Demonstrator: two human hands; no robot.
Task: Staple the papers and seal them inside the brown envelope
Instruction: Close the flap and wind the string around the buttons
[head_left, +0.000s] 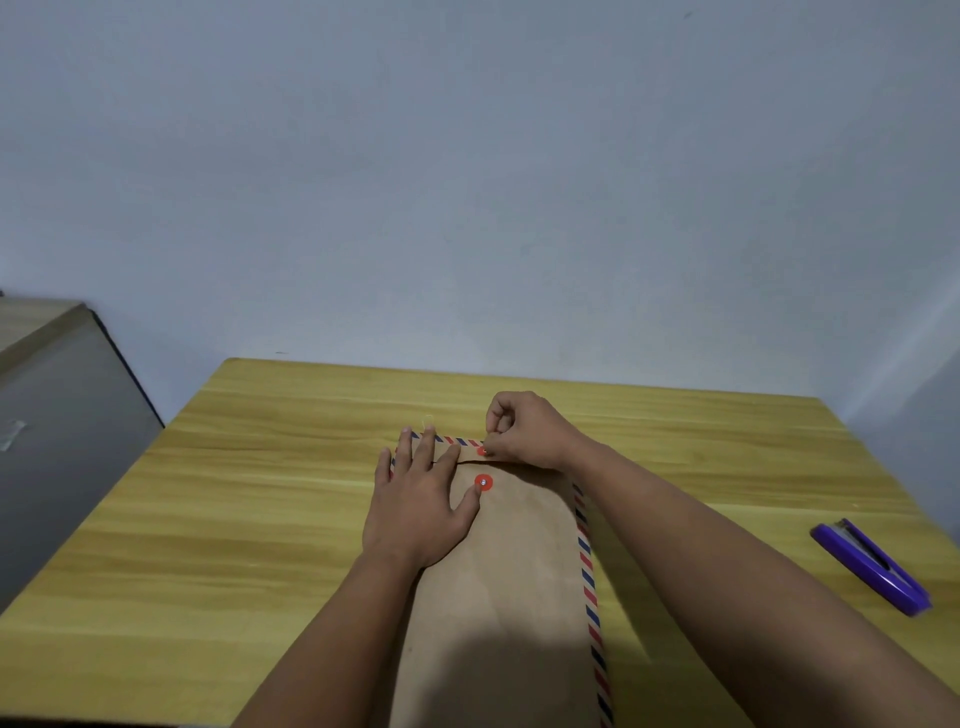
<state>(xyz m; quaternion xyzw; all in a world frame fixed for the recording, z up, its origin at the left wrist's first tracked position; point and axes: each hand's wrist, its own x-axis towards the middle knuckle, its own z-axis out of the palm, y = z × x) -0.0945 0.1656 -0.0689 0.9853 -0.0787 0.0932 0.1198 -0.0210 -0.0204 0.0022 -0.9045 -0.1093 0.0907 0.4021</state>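
A brown envelope (519, 571) with a red-and-blue striped border lies lengthwise on the wooden table (260, 493), its flap folded down at the far end. My left hand (418, 506) lies flat, fingers spread, on the flap's left part. A red button disc (483, 482) shows on the envelope body beside my left thumb. My right hand (524, 428) pinches at the flap's own red disc (482, 451), fingertips closed; a thin pale string (428, 419) loops just beyond the flap. No papers are visible.
A purple stapler (872, 566) lies on the table at the right, near its edge. A grey cabinet (57, 431) stands left of the table. A plain wall rises behind the table's far edge.
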